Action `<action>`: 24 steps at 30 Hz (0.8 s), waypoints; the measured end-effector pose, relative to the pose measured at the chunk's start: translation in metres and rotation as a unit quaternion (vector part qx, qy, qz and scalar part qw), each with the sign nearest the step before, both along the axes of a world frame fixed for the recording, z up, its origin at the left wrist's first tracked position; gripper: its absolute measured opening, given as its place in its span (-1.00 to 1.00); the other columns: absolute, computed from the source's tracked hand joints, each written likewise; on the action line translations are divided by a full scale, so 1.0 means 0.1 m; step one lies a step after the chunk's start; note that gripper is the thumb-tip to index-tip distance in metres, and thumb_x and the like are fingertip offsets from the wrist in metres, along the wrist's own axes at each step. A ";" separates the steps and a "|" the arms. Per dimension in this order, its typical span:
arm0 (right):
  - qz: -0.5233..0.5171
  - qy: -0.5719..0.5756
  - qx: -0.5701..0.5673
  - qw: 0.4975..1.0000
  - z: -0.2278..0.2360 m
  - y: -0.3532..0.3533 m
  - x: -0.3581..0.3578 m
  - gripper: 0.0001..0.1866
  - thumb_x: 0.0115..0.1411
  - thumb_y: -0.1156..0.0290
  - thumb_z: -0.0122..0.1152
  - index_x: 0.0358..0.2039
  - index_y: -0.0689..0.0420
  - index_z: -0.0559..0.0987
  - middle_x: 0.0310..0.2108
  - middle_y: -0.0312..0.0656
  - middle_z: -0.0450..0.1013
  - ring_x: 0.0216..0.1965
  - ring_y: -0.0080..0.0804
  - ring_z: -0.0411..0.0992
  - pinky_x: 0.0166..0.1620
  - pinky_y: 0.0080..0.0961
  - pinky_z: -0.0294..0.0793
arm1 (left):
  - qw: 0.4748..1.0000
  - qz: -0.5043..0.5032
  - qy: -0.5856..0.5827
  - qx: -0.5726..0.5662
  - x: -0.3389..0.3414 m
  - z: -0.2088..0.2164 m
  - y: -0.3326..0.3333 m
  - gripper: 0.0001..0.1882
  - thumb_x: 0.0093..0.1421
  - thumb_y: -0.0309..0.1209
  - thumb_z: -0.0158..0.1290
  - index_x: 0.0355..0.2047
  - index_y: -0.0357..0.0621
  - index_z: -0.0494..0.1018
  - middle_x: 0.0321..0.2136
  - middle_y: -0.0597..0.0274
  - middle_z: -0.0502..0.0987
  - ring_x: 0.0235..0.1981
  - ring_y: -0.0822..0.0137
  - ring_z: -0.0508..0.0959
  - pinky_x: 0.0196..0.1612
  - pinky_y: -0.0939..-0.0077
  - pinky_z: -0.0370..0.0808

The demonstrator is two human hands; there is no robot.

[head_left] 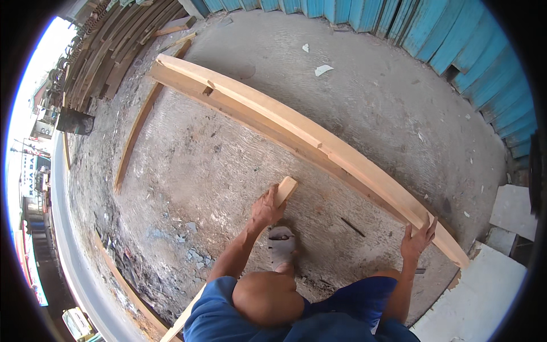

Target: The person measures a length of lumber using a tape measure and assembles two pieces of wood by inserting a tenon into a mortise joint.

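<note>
A long pale wooden beam point(273, 117) crosses the concrete floor from far left to near right, with a notch cut into its side toward the far end. My right hand point(419, 239) grips this beam near its right end, fingers over the top and thumb on the near side. My left hand point(268, 208) is closed around a second wooden beam point(288, 189), whose squared end points forward. This piece seems to run back beneath my left arm, which hides its middle. A thin dark rod point(353, 227) lies on the floor between my hands.
Blue corrugated metal sheeting point(456, 40) bounds the far right. Planks are stacked point(119, 51) at the far left, near a dark bucket point(74, 121). A narrow wood strip point(137, 134) lies under the long beam's far end. White boards point(478, 296) lie at right; my foot point(282, 246) is in front.
</note>
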State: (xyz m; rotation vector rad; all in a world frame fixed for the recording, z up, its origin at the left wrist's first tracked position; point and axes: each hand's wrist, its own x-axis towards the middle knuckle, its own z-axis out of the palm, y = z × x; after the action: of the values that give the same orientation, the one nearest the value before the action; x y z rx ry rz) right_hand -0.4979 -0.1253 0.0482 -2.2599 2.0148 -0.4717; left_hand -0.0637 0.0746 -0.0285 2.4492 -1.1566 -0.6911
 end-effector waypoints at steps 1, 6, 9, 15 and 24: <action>-0.005 0.008 -0.003 1.000 -0.07 0.08 -0.20 -0.27 0.19 0.33 0.34 0.35 -0.02 0.26 0.45 0.07 -0.05 0.38 0.24 0.03 0.36 0.15 0.07 | 1.000 0.003 0.000 0.006 -0.01 0.02 -0.01 -0.29 0.20 -0.15 0.15 0.30 -0.02 0.17 0.00 -0.19 0.53 0.00 -0.23 0.55 0.08 -0.01 0.49; -0.085 0.121 0.256 0.955 -0.37 0.73 -0.94 -0.44 0.23 0.20 0.24 0.20 0.13 0.42 0.32 0.11 0.20 0.29 0.20 0.19 0.29 0.14 0.19 | 0.999 0.013 0.035 0.019 0.04 -0.09 0.11 -0.26 0.18 -0.13 0.15 0.31 -0.05 0.16 0.00 -0.23 0.53 0.03 -0.24 0.53 0.10 -0.01 0.46; -0.060 0.012 0.291 0.955 -0.85 1.28 -1.50 -0.50 0.27 0.13 0.17 0.08 0.24 0.51 0.10 0.14 0.44 0.13 0.10 0.41 0.17 -0.07 0.38 | 0.999 0.019 0.028 0.029 0.01 -0.01 0.11 -0.23 0.16 -0.11 0.16 0.31 -0.09 0.15 0.02 -0.28 0.51 0.05 -0.24 0.51 0.11 -0.03 0.45; -0.008 -0.199 0.257 0.946 -1.03 1.41 -1.79 -0.50 0.28 0.09 0.21 0.00 0.30 0.56 -0.15 -0.02 0.59 -0.07 -0.17 0.54 0.02 -0.38 0.47 | 0.999 0.037 -0.021 0.020 -0.10 -0.01 0.37 -0.19 0.15 -0.08 0.15 0.32 -0.14 0.13 0.03 -0.29 0.50 0.06 -0.26 0.51 0.12 -0.04 0.44; -0.163 -0.547 0.554 0.606 -1.03 1.34 -1.48 -0.49 0.30 0.03 0.22 -0.07 0.29 0.62 -0.21 -0.12 0.62 -0.21 -0.29 0.60 -0.06 -0.37 0.57 | 0.986 0.117 -0.074 0.098 -0.31 -0.16 2.62 -0.40 0.20 0.02 0.12 0.12 0.01 0.24 -0.18 -0.21 0.60 -0.18 -0.32 0.60 -0.13 -0.19 0.52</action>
State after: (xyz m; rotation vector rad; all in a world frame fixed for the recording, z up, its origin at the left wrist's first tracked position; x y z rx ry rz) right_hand -0.6463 0.0090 -0.0551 -0.5069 1.2647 -0.3010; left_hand -0.0945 0.3363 -0.0445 2.7852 -0.8650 -0.5832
